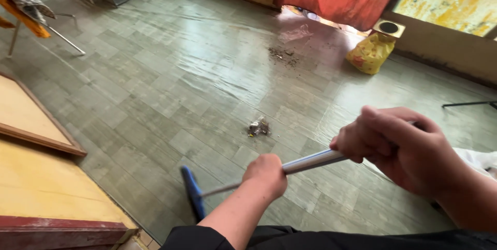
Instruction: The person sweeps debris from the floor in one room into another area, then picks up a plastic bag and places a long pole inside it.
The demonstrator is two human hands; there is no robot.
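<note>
While both hands clasped the metal handle [310, 162] of a broom, the left hand [266, 174] low on the shaft and the right hand [398, 146] higher up, each grip clenched tight around it, the blue head [192, 192] rested on the floor [171, 79] just short of a small debris clump [258, 126]. Judged from the head view, the sweeping stood mid-stroke, and the next push seemingly called for carrying that clump toward the dirt pile [283, 55] farther off, near the yellow bag [370, 52].
</note>
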